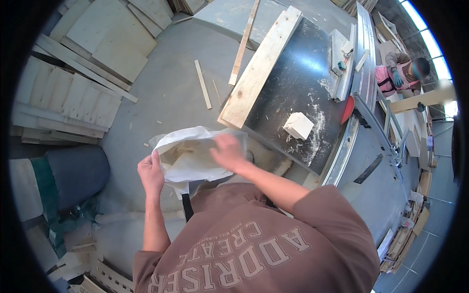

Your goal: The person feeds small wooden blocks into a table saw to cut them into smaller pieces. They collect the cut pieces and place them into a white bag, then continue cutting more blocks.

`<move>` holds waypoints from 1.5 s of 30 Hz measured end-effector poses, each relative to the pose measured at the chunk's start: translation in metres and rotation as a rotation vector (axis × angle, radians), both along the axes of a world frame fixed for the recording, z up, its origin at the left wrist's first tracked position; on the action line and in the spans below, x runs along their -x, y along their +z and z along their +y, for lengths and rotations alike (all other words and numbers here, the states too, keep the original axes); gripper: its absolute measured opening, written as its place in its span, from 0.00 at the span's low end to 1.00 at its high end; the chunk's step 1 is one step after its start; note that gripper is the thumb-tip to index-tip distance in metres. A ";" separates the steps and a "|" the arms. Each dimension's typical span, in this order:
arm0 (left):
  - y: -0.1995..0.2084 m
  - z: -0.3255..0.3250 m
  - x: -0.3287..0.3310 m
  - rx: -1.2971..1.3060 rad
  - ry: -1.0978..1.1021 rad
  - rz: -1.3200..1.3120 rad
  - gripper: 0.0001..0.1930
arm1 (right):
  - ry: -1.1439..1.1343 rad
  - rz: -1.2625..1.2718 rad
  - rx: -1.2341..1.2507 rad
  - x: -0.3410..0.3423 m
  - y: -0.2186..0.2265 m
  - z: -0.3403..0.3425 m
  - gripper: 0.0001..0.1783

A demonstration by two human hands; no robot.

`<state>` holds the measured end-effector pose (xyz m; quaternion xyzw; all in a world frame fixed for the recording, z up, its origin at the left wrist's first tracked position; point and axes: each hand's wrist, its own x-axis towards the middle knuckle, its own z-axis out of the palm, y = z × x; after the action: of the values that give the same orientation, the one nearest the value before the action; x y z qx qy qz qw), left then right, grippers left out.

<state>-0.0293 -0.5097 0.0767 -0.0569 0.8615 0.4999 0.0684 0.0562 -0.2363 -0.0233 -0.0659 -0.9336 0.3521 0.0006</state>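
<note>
A white woven sack (202,174) hangs in front of my waist with its mouth wide apart. Pale wood offcuts (180,157) show inside it, partly hidden by its folds. My left hand (151,173) grips the sack's left rim, thumb on top. At the opposite rim is my right hand (228,150), blurred by motion, so its fingers cannot be made out. To the right, a pale wooden block (298,125) sits on the dark machine table (273,110) amid sawdust.
A long board (261,68) lies along the table's left edge. Beyond the block are a red disc (348,110) and metal rails (361,53). Sheets of plywood (105,39) are stacked at left, above a dark blue roll (78,171). Another person (398,73) works far right.
</note>
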 end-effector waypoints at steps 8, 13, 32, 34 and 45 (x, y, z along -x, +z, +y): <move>-0.016 0.007 -0.005 0.160 -0.047 -0.029 0.25 | -0.465 -0.320 -0.746 -0.080 0.041 0.262 0.69; -0.024 0.008 0.003 0.295 -0.140 0.030 0.26 | -0.396 -0.336 -0.483 -0.088 0.010 0.303 0.55; 0.033 0.041 -0.028 0.085 -0.197 -0.035 0.26 | 0.329 -0.691 0.163 0.097 -0.150 -0.119 0.53; 0.031 0.019 -0.031 -0.004 -0.059 0.003 0.25 | 0.254 -0.555 0.094 0.089 -0.159 -0.151 0.60; 0.003 -0.020 -0.031 0.027 0.013 0.030 0.28 | -0.304 0.262 -0.384 -0.042 0.026 0.110 0.41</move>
<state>0.0020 -0.5300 0.0794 -0.0560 0.8688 0.4893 0.0515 0.0982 -0.1267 0.0028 -0.1577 -0.9547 0.1701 0.1866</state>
